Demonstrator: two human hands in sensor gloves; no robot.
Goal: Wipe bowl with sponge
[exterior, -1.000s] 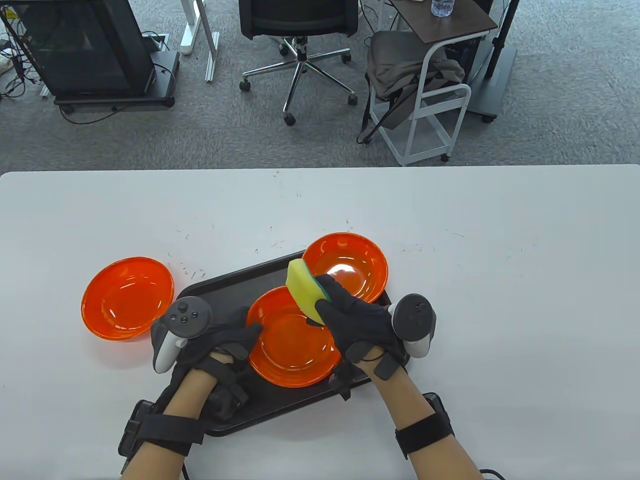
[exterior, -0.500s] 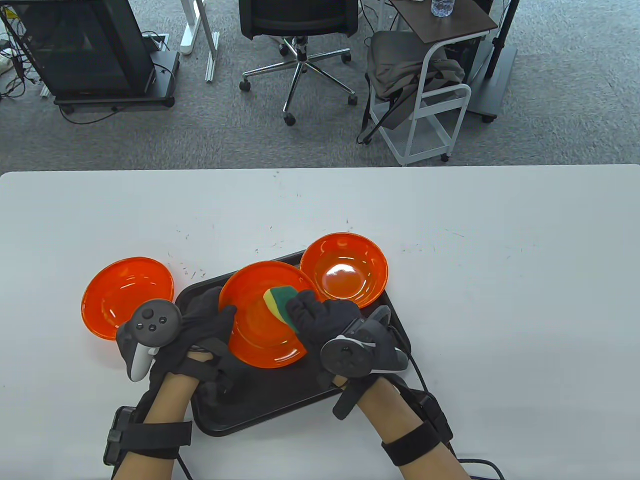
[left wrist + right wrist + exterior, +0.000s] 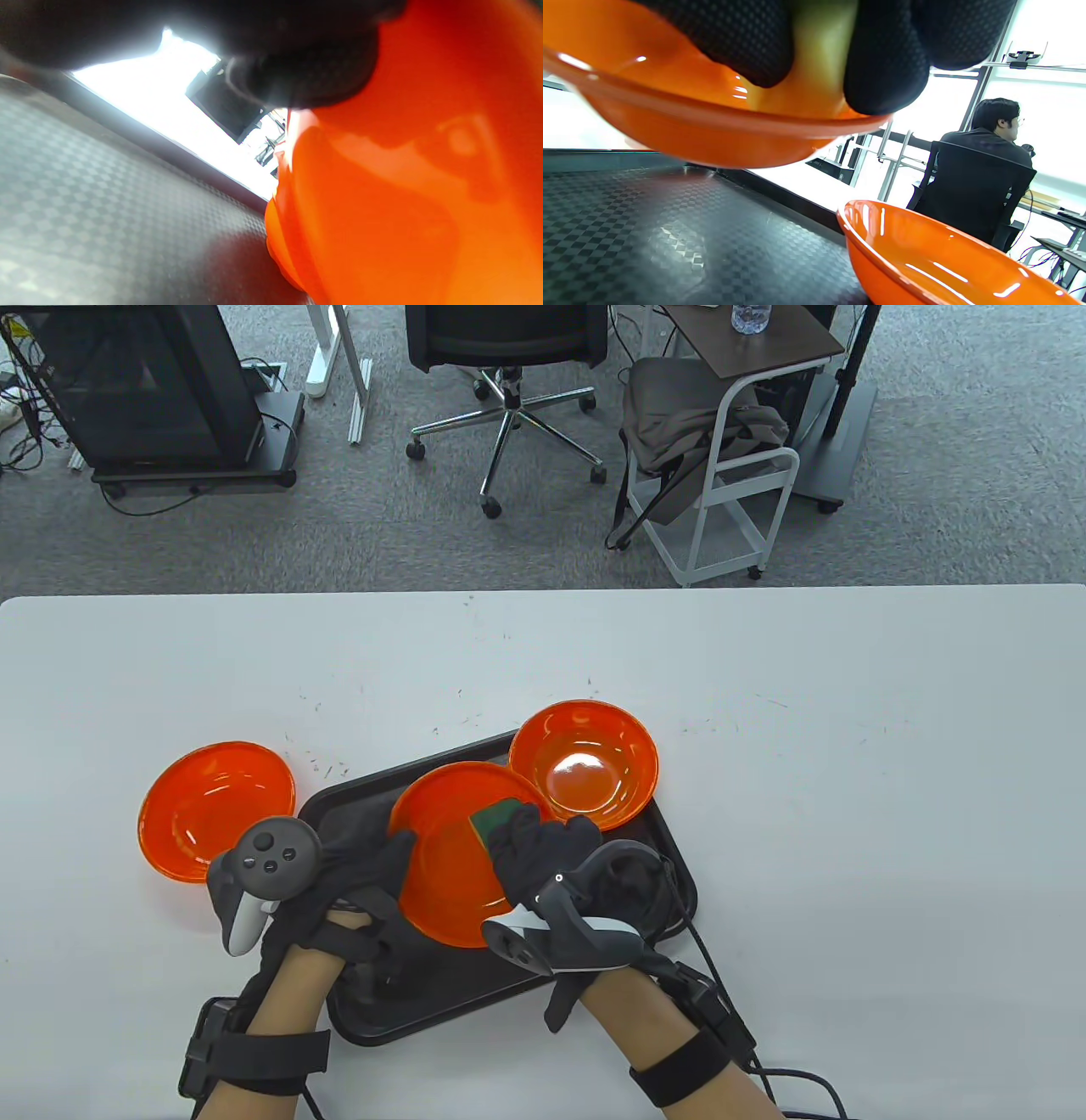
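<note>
Over on the left, the left hand (image 3: 356, 865) comes in from the bottom edge, its tracker (image 3: 263, 869) riding on the back, and its gloved fingers curl around the near-left rim of the bowl (image 3: 450, 857), holding it tilted up above the tray (image 3: 365, 814). From the left wrist view the bowl's (image 3: 403, 190) orange underside fills the right half of the frame, with a dark fingertip (image 3: 305, 72) wrapped over its edge and the tray's (image 3: 106, 212) checkered floor below.

Moving right, the right hand (image 3: 551, 857) is turned over the bowl's right side, fingers clamped on the sponge (image 3: 496, 819), green face up, pressed against the inside of the bowl. The right wrist view shows it close: two black fingers (image 3: 886, 63) pinching the yellow sponge (image 3: 818, 55) down against the bowl's (image 3: 691, 123) inner wall, the bowl clear of the tray's (image 3: 670, 245) surface.

Around them: a second orange bowl (image 3: 216, 813) sits on the white table (image 3: 848, 814) just left of the tray, partly behind the left tracker. A third orange bowl (image 3: 584, 763) sits at the tray's far right corner, just beside the held bowl. Small dark flecks (image 3: 327, 768) scatter the tabletop beyond. Past the table, an office chair (image 3: 509, 356) and a white cart (image 3: 738, 466) stand on grey carpet. A seated person (image 3: 988, 144) shows in the right wrist view's background.

No readable writing anywhere.
</note>
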